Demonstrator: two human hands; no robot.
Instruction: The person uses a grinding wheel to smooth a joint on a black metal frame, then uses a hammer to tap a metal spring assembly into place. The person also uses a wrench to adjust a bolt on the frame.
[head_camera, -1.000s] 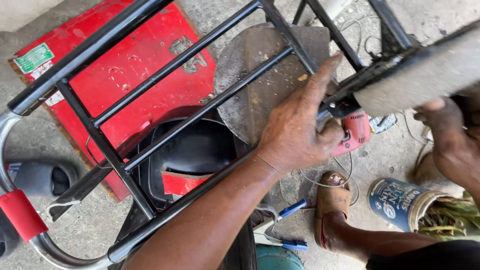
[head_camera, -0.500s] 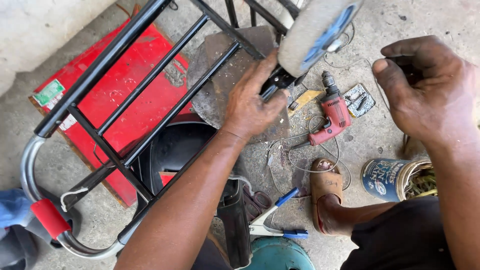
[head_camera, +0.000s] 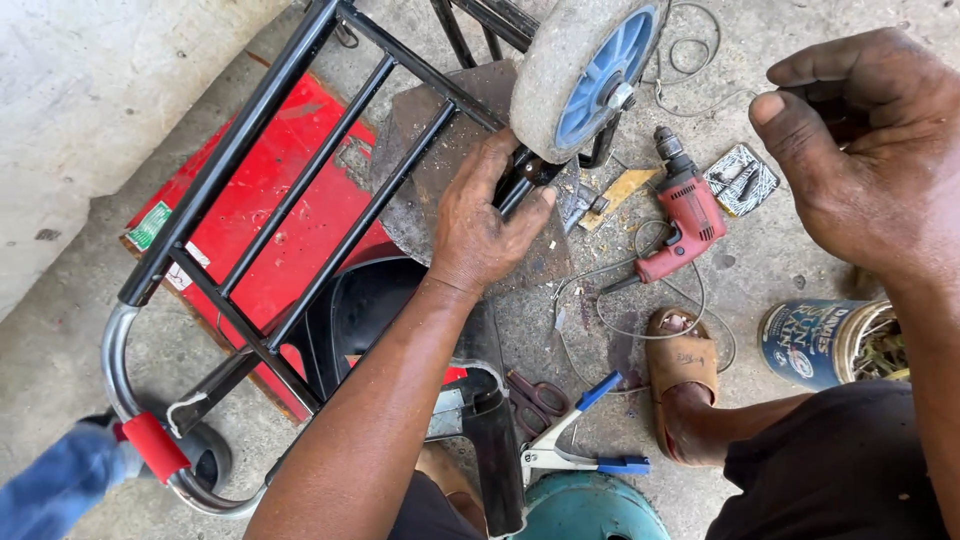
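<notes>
Hand truck frame (head_camera: 290, 190), black tubing, lies tilted across the concrete floor (head_camera: 60, 330) over a red flat box (head_camera: 290, 240). One view only, the head camera.

Left hand (head_camera: 480, 225) grips the frame's lower bar just beside the wheel (head_camera: 580, 70); fingers wrapped tight around the tube, thumb pressed against it. The wheel is grey with a blue hub and sits on its axle, raised off the floor.

Right hand (head_camera: 865, 150) is held up, apart from the frame, fingers curled in with thumb against forefinger. Whether it pinches something small, cannot tell.

Around: red power drill (head_camera: 680, 215) on the floor with its cord looped nearby, a small packet of bits (head_camera: 742, 178) just beside it, pliers with blue handles (head_camera: 575, 440) near the person's sandalled foot (head_camera: 680, 360), a blue tin can (head_camera: 815, 340) to the right.

Judged progress: wheel looks mounted; the frame is being steadied, tools lie unused. Fastening or checking at the axle seems left to do.
</notes>
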